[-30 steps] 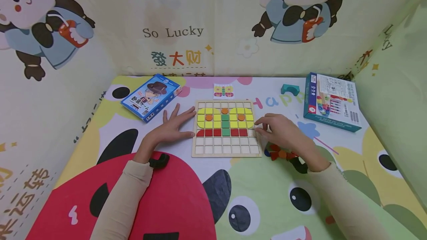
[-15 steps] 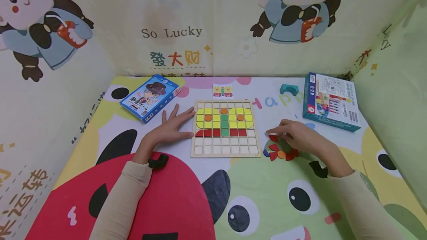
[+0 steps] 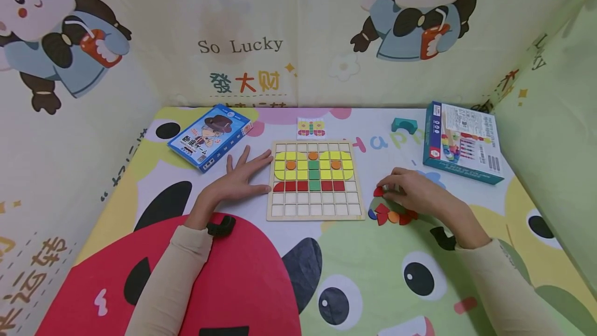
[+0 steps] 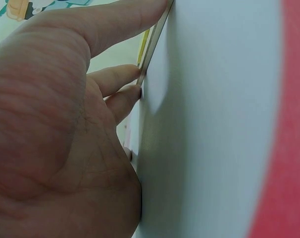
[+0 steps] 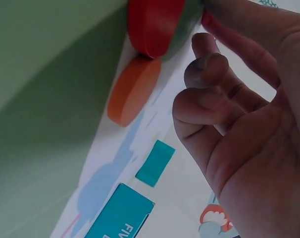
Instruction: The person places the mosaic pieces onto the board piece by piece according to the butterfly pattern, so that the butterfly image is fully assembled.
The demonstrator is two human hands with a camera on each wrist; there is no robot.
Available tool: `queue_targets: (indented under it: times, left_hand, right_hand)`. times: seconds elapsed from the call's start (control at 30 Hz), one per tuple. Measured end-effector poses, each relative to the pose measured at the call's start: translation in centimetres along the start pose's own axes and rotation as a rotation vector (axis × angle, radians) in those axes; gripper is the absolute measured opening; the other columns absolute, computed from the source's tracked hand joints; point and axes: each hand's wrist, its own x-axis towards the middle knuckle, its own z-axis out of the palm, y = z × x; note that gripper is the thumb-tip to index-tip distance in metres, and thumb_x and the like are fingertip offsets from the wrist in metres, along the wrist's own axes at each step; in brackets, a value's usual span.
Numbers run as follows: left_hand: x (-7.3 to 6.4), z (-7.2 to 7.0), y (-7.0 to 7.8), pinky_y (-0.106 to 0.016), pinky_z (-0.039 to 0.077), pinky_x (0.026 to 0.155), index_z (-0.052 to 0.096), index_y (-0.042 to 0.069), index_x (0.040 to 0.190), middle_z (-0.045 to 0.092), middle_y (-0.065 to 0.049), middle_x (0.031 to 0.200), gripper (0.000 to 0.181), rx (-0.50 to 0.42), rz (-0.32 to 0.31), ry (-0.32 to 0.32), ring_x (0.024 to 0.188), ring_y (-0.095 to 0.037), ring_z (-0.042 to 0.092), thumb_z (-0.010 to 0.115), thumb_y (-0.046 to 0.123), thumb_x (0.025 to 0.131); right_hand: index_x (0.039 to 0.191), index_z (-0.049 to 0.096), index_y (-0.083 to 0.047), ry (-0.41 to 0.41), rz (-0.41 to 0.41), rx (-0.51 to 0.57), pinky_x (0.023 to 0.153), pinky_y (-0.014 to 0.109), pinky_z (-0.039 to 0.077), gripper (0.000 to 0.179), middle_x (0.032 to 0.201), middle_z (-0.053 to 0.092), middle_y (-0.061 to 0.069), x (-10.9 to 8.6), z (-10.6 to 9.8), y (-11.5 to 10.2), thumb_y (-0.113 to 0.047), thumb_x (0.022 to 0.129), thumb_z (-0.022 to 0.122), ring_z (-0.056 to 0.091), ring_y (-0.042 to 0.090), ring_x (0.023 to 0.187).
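Note:
A wooden grid board (image 3: 315, 216) lies flat, with yellow, orange, green and red pieces set in its cells. The red row (image 3: 290, 186) stops before the last cell on the right. My left hand (image 3: 235, 179) lies spread, thumb and fingertips touching the board's left edge. To the right of the board, my right hand (image 3: 415, 191) pinches a red quarter-round piece (image 3: 378, 192) between thumb and index finger. In the right wrist view only a sliver of it shows at the fingertips. Just below are several loose red pieces (image 3: 382, 218), an orange disc (image 3: 394, 217) and a blue piece (image 3: 372, 214).
A butterfly pattern card (image 3: 311, 128) lies behind the board. The blue game box (image 3: 211, 136) is at back left, and a teal box (image 3: 464, 141) at back right. Beside the latter stands a teal arch block (image 3: 404, 125). Fabric walls enclose the back and sides.
My right hand has left the board's right edge and moved right and nearer to the loose pieces, where it has taken hold of a red one. My left hand stays at the board.

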Motion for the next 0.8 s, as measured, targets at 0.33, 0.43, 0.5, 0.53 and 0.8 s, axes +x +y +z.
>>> queue_targets:
  times: [0.33,0.43,0.5,0.53,0.8]
  left_hand:
    - [0.03,0.02,-0.02,-0.076,-0.024,0.121,0.028,0.031,0.169,0.015,0.002,0.181,0.091,-0.005,-0.001,-0.01,0.166,-0.04,-0.019,0.072,0.05,0.092]
    - [0.01,-0.02,0.05,-0.076,-0.023,0.122,0.028,0.031,0.169,0.014,0.004,0.181,0.09,-0.001,-0.003,-0.01,0.166,-0.039,-0.02,0.072,0.051,0.093]
    - [-0.01,-0.06,0.1,-0.076,-0.023,0.122,0.028,0.031,0.169,0.014,0.004,0.181,0.09,0.0,-0.002,-0.01,0.166,-0.039,-0.02,0.072,0.052,0.093]
    - [-0.01,-0.07,0.13,-0.076,-0.023,0.122,0.028,0.031,0.169,0.014,0.004,0.181,0.09,0.0,-0.001,-0.009,0.166,-0.039,-0.02,0.072,0.052,0.093]
    - [-0.06,-0.14,0.16,-0.077,-0.024,0.121,0.028,0.03,0.169,0.014,0.002,0.181,0.091,-0.01,-0.002,-0.01,0.166,-0.041,-0.02,0.072,0.051,0.093]
  right_hand:
    - [0.115,0.077,-0.011,0.036,0.035,-0.025,0.068,0.023,0.055,0.026,0.099,0.071,0.002,0.24,0.59,-0.35,-0.022,0.093,0.082,0.061,0.014,0.087]
    - [0.113,0.077,-0.012,0.05,0.027,-0.039,0.067,0.023,0.054,0.023,0.096,0.069,0.001,0.25,0.57,-0.51,-0.021,0.093,0.082,0.06,0.013,0.084]
    - [0.115,0.077,-0.011,0.058,0.02,-0.051,0.067,0.023,0.053,0.024,0.095,0.069,0.0,0.24,0.54,-0.6,-0.02,0.093,0.082,0.059,0.013,0.083]
    - [0.117,0.077,-0.012,0.061,0.017,-0.055,0.067,0.023,0.053,0.026,0.095,0.068,0.0,0.23,0.51,-0.65,-0.02,0.093,0.082,0.059,0.012,0.083]
    - [0.138,0.072,-0.02,0.009,-0.042,-0.021,0.069,0.021,0.053,0.042,0.105,0.069,0.001,0.31,0.5,-0.76,-0.017,0.096,0.078,0.058,0.012,0.088]
